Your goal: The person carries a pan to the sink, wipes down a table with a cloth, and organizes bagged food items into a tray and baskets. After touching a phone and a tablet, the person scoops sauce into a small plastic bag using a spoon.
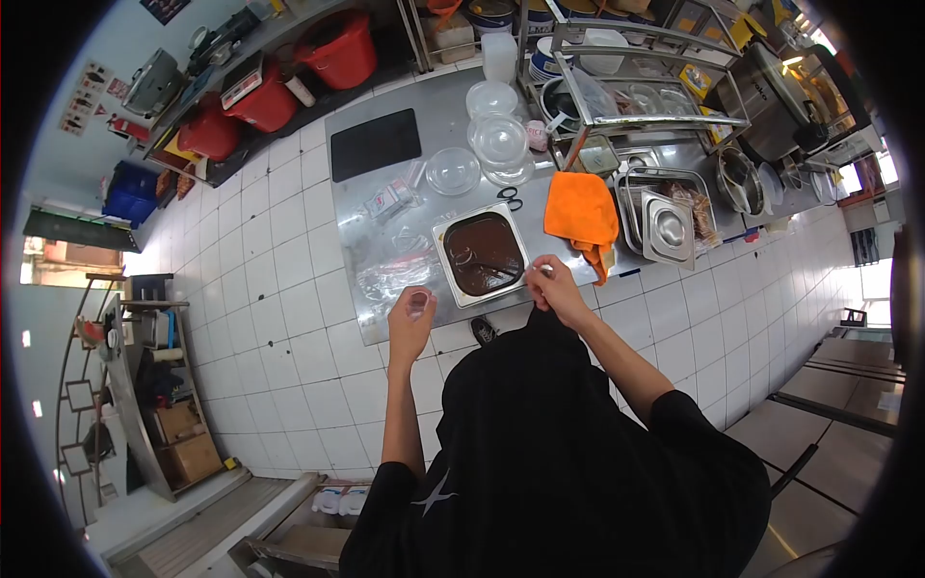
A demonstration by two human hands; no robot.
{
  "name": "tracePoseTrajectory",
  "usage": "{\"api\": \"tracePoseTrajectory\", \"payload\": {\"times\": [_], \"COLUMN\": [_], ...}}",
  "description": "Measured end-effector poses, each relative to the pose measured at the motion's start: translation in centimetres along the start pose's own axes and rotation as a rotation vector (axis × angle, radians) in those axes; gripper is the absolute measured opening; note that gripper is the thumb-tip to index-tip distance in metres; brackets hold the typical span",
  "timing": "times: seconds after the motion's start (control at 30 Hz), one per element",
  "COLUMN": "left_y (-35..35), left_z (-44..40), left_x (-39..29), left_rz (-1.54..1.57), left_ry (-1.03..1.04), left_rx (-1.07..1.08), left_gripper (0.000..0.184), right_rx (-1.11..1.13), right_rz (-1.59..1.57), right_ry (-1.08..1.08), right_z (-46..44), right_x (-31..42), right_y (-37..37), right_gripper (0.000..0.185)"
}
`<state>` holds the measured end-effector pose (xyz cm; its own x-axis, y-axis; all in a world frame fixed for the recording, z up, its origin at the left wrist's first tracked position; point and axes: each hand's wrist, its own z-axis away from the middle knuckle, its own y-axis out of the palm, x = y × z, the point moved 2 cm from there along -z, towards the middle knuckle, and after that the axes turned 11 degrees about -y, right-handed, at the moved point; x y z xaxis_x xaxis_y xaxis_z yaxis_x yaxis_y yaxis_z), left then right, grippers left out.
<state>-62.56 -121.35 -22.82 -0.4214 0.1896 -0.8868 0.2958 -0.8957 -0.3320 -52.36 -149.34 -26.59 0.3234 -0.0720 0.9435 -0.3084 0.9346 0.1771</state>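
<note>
A square metal pan (441, 258) of dark brown sauce (482, 241) sits at the front edge of the steel table (371, 313). My right hand (552, 282) is closed at the pan's right corner, around the end of a utensil (501, 270) that reaches into the sauce. Left of the pan, my left hand (412, 318) is raised with its fingers curled around a small clear cup (418, 302). Clear plastic bags (395, 275) lie beyond it. Black scissors (510, 197) rest behind the pan, and an orange cloth (581, 214) lies to its right.
Clear round lids (499, 140) and a black board (376, 144) lie at the back of the table. Metal containers (668, 228) stand to the right, below a metal rack (655, 120). Red tubs (334, 50) stand on a shelf at the back left.
</note>
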Motion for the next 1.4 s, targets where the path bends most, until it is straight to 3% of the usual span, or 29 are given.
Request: {"api": "tracePoseTrajectory", "payload": {"times": [0.03,0.13,0.37,0.6,0.77,1.2,1.4], "left_y": [0.0,0.4,0.5,-0.4,-1.0,1.6,2.8], "left_z": [0.0,0.2,1.0,0.3,-0.8,-4.1,-4.6], "left_x": [-0.3,-0.9,-1.3,-1.0,-1.5,-4.8,-6.6], "left_rz": [0.011,0.048,0.053,0.046,-0.031,-0.124,-0.028], "left_ry": [0.008,0.045,0.054,0.048,0.098,0.383,0.332], "left_rx": [0.010,0.037,0.049,0.064,0.072,-0.017,0.068], "left_gripper": [0.018,0.020,0.022,0.023,0.024,0.035,0.035], "right_rx": [-0.018,-0.042,0.028,-0.009,-0.086,-0.208,-0.198], "right_rz": [-0.117,-0.144,0.220,-0.128,-0.374,-0.435,-0.485], "right_ry": [-0.057,-0.166,-0.406,-0.144,-0.093,-0.349,-0.451], "right_z": [-0.7,-2.6,-4.5,-3.6,-3.9,0.3,1.5], "right_x": [0.0,1.1,1.6,0.0,-1.6,12.6,16.3], "right_y": [0.6,2.3,-1.3,-1.7,-2.4,-1.8,-1.5], "right_gripper": [0.027,0.028,0.032,0.035,0.036,0.028,0.028]}}
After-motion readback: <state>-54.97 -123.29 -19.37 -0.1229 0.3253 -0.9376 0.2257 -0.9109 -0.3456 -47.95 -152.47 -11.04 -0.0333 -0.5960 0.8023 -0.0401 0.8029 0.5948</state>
